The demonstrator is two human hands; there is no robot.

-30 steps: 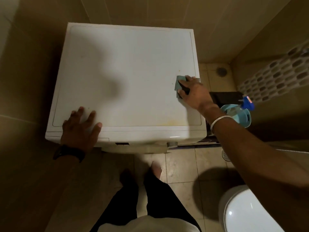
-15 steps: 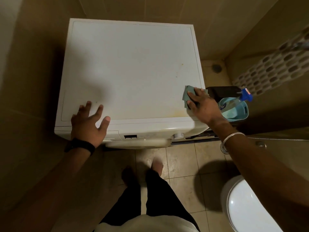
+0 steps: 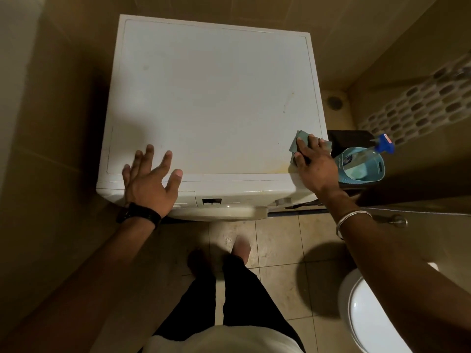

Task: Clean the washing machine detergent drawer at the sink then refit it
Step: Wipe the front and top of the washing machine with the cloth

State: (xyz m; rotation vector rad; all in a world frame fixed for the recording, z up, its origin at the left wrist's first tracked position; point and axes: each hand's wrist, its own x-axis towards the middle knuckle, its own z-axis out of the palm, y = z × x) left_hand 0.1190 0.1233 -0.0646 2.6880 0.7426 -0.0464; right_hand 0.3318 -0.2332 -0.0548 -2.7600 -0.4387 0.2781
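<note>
A white washing machine point(image 3: 216, 98) stands against the tiled wall, seen from above. Its detergent drawer front point(image 3: 186, 197) sits closed at the front left, partly behind my left wrist. My left hand point(image 3: 150, 179) hovers over the front left corner of the lid, fingers spread, holding nothing. My right hand point(image 3: 313, 164) presses a grey-green cloth point(image 3: 299, 141) flat on the lid's front right corner, beside a yellowish stain point(image 3: 280, 169).
A light blue plastic basket point(image 3: 377, 169) holding a spray bottle point(image 3: 382, 146) with a blue trigger sits right of the machine, on a dark stand. A white toilet point(image 3: 369, 314) is at the bottom right. My legs stand on the beige floor tiles point(image 3: 275, 240).
My right hand has drawn the cloth along the lid's right edge toward the front corner. My left hand has lifted off the front left corner and spread its fingers.
</note>
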